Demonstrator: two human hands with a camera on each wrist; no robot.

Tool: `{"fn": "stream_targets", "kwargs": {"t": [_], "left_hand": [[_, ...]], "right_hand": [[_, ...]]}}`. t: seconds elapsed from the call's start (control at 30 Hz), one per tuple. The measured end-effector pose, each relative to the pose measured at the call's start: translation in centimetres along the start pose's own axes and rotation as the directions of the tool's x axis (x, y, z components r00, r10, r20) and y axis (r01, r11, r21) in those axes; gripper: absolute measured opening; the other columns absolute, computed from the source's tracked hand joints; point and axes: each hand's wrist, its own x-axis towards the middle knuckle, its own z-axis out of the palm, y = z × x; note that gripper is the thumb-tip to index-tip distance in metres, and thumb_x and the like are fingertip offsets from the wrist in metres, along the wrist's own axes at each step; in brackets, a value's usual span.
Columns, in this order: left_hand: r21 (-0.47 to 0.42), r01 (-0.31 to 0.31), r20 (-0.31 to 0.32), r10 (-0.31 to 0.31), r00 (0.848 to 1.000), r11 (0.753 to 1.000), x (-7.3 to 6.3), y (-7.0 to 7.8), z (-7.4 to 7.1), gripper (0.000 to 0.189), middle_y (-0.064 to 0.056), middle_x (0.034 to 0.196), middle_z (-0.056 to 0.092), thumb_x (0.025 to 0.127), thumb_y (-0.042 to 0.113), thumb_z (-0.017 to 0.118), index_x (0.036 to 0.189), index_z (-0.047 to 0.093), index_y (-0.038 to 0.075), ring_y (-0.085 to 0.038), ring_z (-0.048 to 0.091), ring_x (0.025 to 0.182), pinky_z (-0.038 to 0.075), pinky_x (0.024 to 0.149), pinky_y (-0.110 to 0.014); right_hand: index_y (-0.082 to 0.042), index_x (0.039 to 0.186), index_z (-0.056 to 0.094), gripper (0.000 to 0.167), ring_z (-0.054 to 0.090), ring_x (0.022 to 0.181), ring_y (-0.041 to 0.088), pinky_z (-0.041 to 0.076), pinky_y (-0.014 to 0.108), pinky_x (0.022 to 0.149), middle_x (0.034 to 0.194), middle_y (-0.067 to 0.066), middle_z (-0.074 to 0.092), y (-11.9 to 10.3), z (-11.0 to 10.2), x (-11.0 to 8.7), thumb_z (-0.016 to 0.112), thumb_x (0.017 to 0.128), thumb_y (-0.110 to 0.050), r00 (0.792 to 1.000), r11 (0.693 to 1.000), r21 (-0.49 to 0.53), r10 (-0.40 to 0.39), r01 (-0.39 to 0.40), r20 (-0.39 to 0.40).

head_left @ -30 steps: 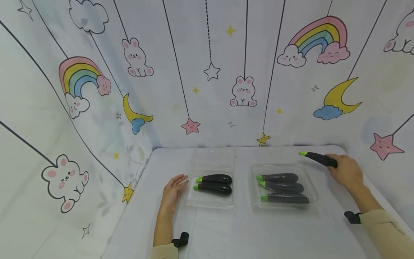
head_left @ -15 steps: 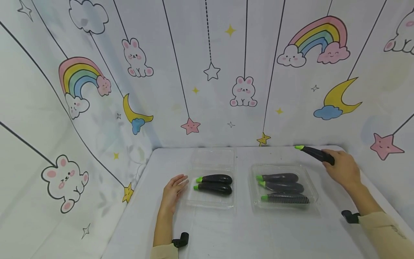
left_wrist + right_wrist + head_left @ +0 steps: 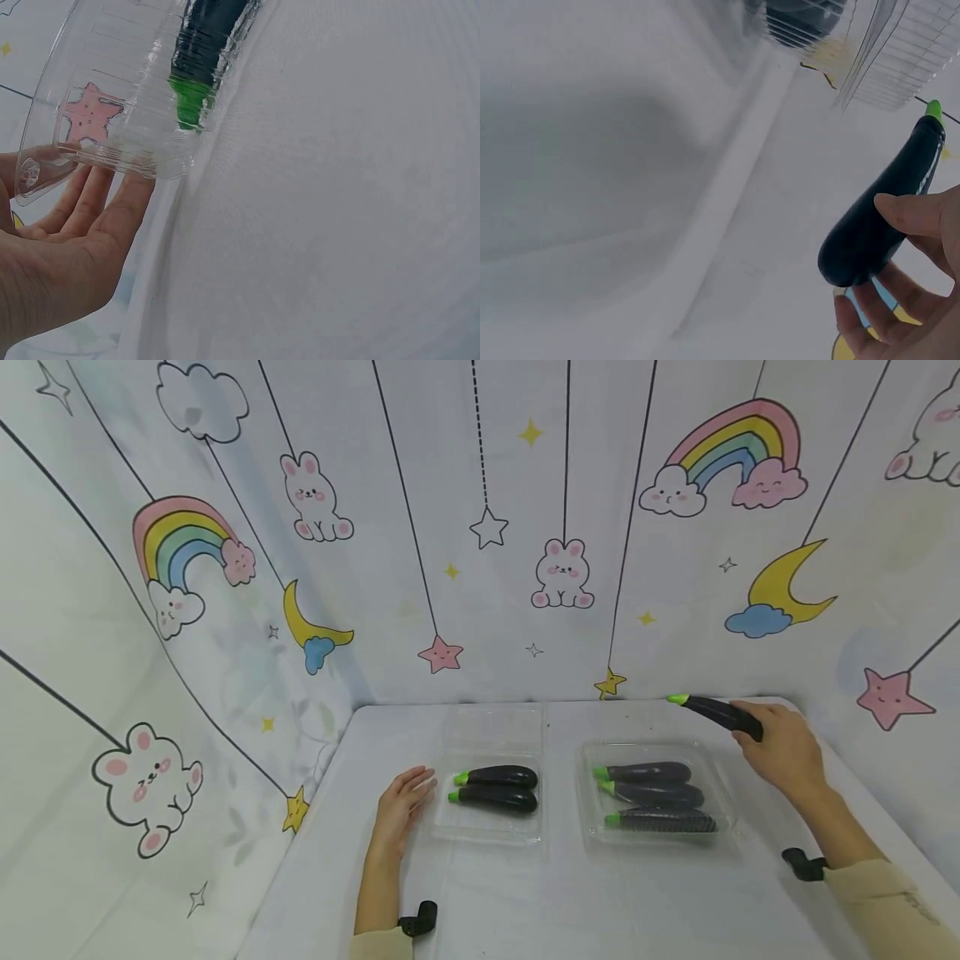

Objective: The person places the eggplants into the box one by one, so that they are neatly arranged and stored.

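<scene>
My right hand (image 3: 786, 748) grips a dark eggplant (image 3: 716, 712) by its fat end, thumb on one side and fingers on the other. Its green stem end points left, and it is held above the table behind the right-hand clear plastic container (image 3: 723, 785). Several eggplants (image 3: 651, 793) lie inside that container. My left hand (image 3: 401, 810) rests against the left side of an open clear plastic box (image 3: 487, 833), fingers extended. In the left wrist view its fingers (image 3: 124, 210) touch the box wall. Two eggplants (image 3: 495, 797) lie in this box, stems to the left.
The box's transparent lid (image 3: 495, 727) is folded back toward the wall. A white cloth (image 3: 570, 902) covers the table. Behind it hangs a printed curtain (image 3: 405, 568) with rabbits and rainbows. Each wrist carries a small black camera (image 3: 418, 919).
My right hand has moved left and slightly up with the eggplant, closer to the right container. My left hand stays against the left box. The head view has shifted very slightly.
</scene>
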Motion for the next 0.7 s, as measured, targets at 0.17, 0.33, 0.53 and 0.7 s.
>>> {"fn": "stream_targets", "kwargs": {"t": [0.17,0.33,0.53,0.7], "left_hand": [[-0.007,0.001,0.001,-0.001,1.000,1.000,0.0,0.0,-0.1,0.045,-0.022,0.151,0.054,0.105,0.001,0.056,0.149,0.048,-0.002,-0.036,0.053,0.140,0.043,0.117,-0.044],[-0.004,0.001,0.001,-0.001,1.000,1.000,0.0,0.0,-0.1,0.045,-0.021,0.151,0.055,0.105,0.001,0.056,0.149,0.047,-0.002,-0.036,0.053,0.140,0.043,0.117,-0.044],[-0.003,0.000,-0.004,0.000,1.000,1.000,0.1,-0.1,-0.1,0.045,-0.021,0.150,0.055,0.105,0.001,0.056,0.149,0.048,-0.002,-0.036,0.053,0.140,0.044,0.117,-0.045],[0.017,-0.002,-0.002,0.002,1.000,1.000,0.2,-0.2,-0.2,0.046,-0.021,0.150,0.055,0.106,0.002,0.057,0.150,0.047,-0.002,-0.036,0.053,0.140,0.044,0.116,-0.044]], "right_hand": [[-0.001,0.139,0.062,0.050,0.050,0.117,0.060,0.043,0.076,0.086,0.131,0.036,0.057,-1.3,-0.1,-0.1,0.075,0.091,-0.004,0.999,0.999,0.011,-0.030,0.031,-0.021],[-0.003,0.138,0.063,0.052,0.051,0.116,0.058,0.045,0.075,0.085,0.131,0.035,0.058,-2.8,-0.1,-0.1,0.078,0.089,-0.004,0.997,0.998,0.000,-0.067,0.067,-0.045],[-0.005,0.138,0.064,0.052,0.051,0.118,0.056,0.046,0.073,0.086,0.132,0.032,0.059,-4.6,-0.1,0.0,0.079,0.088,-0.005,0.993,0.995,-0.010,-0.097,0.096,-0.069],[-0.008,0.138,0.065,0.054,0.053,0.114,0.053,0.048,0.069,0.078,0.130,0.029,0.060,-5.9,-0.1,-0.3,0.081,0.086,-0.003,0.985,0.989,0.009,-0.146,0.147,-0.093]]}}
